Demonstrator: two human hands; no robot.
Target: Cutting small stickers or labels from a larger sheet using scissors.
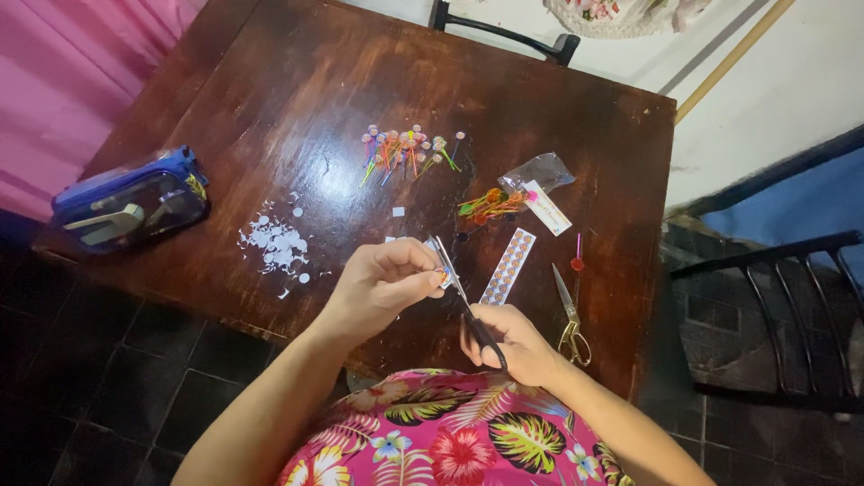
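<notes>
While the right hand grips black-handled scissors, left hand fingers pinch a small round sticker at the blades, above the dark wooden table. Risk: blades sit close to the fingertips; a slip could nick them or miscut.

we see both forearms reaching up from the bottom edge, bare and angled toward each other. the left hand is curled, fingertips pinched together at its right side, knuckles up. the right hand sits lower and nearer the body, fingers folded in a closed grip, wrist bent slightly inward.
</notes>
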